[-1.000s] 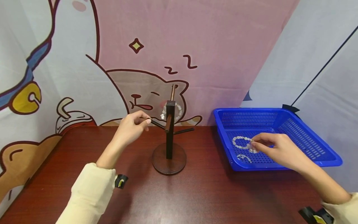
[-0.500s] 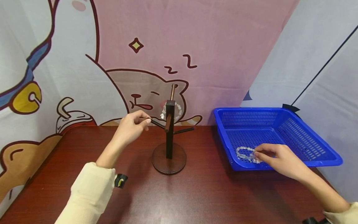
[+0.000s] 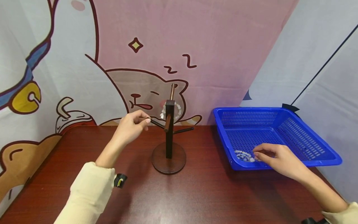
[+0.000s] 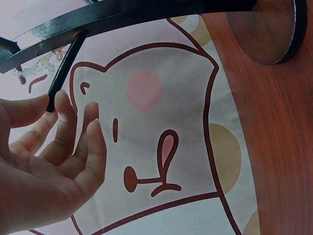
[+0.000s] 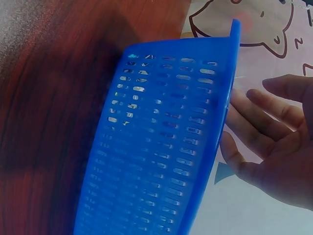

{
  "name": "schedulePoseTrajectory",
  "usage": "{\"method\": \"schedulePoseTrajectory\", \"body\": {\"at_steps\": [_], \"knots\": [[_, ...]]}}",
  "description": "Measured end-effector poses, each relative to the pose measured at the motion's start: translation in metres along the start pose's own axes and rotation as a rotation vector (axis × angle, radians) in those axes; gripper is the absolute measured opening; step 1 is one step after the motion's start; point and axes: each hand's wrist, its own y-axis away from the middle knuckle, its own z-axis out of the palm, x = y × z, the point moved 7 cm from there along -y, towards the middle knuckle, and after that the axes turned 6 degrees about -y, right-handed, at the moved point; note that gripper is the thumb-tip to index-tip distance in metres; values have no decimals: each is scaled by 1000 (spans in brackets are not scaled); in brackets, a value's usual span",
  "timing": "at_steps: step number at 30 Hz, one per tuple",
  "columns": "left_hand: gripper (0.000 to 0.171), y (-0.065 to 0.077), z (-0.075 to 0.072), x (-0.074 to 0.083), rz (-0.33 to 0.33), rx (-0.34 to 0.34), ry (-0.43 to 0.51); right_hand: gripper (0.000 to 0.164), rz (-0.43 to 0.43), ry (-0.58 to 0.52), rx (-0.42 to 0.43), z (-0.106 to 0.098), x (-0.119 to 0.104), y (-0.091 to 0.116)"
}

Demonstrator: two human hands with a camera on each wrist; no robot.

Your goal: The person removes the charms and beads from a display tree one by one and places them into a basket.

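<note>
My left hand [image 3: 130, 127] pinches the tip of a dark peg [image 4: 67, 68] on the wooden display stand [image 3: 169, 141], between thumb and index finger. A clear beaded bracelet [image 3: 179, 112] hangs behind the upright, near the top. At right, my right hand [image 3: 277, 157] hovers over the near side of the blue basket [image 3: 249, 137], its fingers loosely bent. Nothing shows between its thumb and fingertips, which stand apart in the right wrist view. Clear beaded bracelets [image 3: 242, 155] lie bunched in the basket's near left corner, beside those fingertips; their number cannot be told.
The stand's round base [image 3: 169, 168] rests on the reddish-brown table [image 3: 195, 193]. Another peg [image 3: 183, 130] juts right, and one [image 3: 167, 123] points forward. A printed cartoon cloth [image 3: 218, 62] hangs behind the table.
My right hand has lowered toward the basket's near side and let go of the beaded bracelet, which dropped into the near left corner. The left hand keeps its place on the peg.
</note>
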Motion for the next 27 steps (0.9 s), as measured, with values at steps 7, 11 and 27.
{"method": "schedulePoseTrajectory", "body": {"at_steps": [7,11,27], "knots": [[11,0,-1,-1,1,-1,-1,4,-27,-13,7,-5,-6,-5],[11,0,0,-1,0,-4,2,5,-41,-4,8,-6,-12,-10],[10,0,0,0,-2,-1,4,9,-170,16,3,-2,-46,-29]]}}
